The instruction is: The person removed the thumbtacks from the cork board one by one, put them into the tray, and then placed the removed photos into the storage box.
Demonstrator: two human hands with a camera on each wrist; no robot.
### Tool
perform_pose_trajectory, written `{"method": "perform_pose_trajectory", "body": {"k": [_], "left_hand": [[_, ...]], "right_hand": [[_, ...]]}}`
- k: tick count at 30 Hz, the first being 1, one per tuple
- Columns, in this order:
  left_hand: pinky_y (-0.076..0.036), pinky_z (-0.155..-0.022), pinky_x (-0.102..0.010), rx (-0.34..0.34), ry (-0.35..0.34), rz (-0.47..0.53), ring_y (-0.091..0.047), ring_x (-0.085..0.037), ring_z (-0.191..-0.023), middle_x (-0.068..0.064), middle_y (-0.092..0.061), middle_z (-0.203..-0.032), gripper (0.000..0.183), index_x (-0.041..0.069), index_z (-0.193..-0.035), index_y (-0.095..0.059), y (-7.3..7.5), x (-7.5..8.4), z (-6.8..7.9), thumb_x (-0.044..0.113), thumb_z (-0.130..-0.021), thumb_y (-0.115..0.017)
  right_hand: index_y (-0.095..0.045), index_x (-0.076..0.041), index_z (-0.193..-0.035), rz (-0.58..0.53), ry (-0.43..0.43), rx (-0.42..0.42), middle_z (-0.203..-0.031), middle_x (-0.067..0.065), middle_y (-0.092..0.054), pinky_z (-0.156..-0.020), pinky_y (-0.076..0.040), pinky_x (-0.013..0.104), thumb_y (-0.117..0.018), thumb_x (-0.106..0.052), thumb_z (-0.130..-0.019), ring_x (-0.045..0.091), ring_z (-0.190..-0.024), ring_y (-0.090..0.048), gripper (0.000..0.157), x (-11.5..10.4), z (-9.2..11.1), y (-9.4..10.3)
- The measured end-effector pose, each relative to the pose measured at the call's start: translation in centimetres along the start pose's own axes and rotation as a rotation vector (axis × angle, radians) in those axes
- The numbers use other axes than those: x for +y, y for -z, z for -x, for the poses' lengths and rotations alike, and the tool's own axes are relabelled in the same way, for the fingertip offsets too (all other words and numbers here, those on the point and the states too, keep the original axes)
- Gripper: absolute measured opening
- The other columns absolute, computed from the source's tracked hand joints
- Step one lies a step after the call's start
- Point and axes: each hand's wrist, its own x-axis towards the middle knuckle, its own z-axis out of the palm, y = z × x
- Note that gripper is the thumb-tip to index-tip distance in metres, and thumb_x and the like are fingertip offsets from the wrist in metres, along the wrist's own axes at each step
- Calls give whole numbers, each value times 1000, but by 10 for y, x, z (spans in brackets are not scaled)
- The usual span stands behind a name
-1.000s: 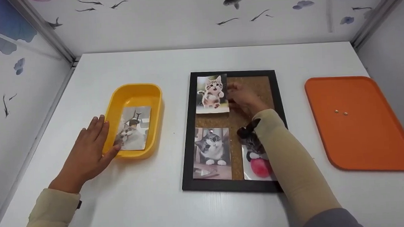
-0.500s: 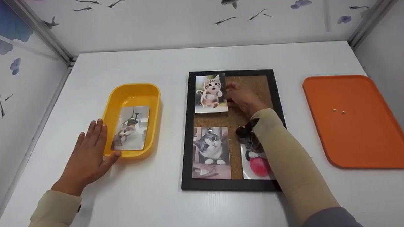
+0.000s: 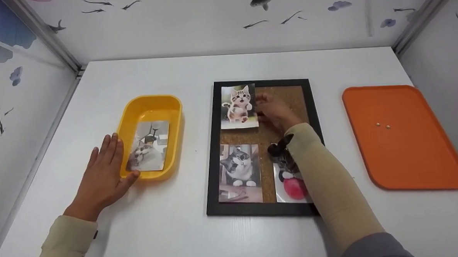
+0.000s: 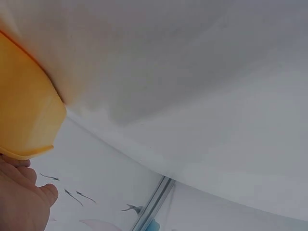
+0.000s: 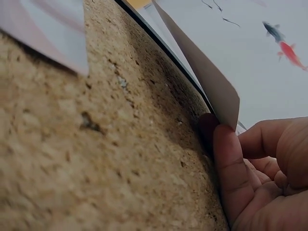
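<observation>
My right hand [image 3: 275, 110] pinches the right edge of a running-kitten photo [image 3: 239, 107] over the upper left of a black-framed corkboard [image 3: 267, 173]. In the right wrist view, the photo [image 5: 204, 72] stands tilted off the cork, its edge between thumb and fingers [image 5: 228, 147]. Below it on the board is a grey-and-white cat photo [image 3: 240, 174] with a pin at its top. A cat photo with a pink ball [image 3: 294, 188] lies lower right, partly hidden by my sleeve. My left hand [image 3: 101, 172] rests with straight fingers on the left rim of a yellow bin [image 3: 178, 146].
Inside the bin lies one more cat photo [image 3: 149, 146]. An orange tray [image 3: 412, 155] at the right bears two small pins [image 3: 382, 126]. White patterned panels [image 3: 193, 25] enclose the white table [image 3: 171, 231] at the back and sides.
My left hand has shifted slightly to the right along the bin's rim. The right hand and the running-kitten photo stay in place. The head view has shifted slightly.
</observation>
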Motion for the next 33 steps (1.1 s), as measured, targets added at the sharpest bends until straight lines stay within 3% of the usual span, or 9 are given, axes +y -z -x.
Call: {"method": "perform_pose_trajectory", "body": {"k": [9,23,33], "left_hand": [[9,-119,-46,-40,37,-15,0,-34,-151,-23,-12,-163,91,-5,-156,-11,-2,2,-1,57,-98,-45],[9,-119,-48,-29,49,-18,1,-34,-151,-24,-9,-163,95,-6,-156,-9,-1,-4,1,61,-97,-43],[9,-119,-49,-24,62,-19,1,-34,-151,-23,-8,-163,94,-6,-156,-10,-3,-2,1,61,-98,-42]], "right_hand": [[-56,-18,-133,11,7,-3,-124,7,-59,-83,-55,32,-54,-9,-101,21,-107,-61,34,2,-2,-2],[-55,-16,-136,-32,16,-18,-125,8,-59,-84,-55,34,-54,-8,-101,23,-108,-61,36,3,-2,0],[-55,-17,-135,0,24,-37,-123,7,-61,-82,-55,32,-55,-10,-101,22,-106,-62,35,3,-2,2]]}}
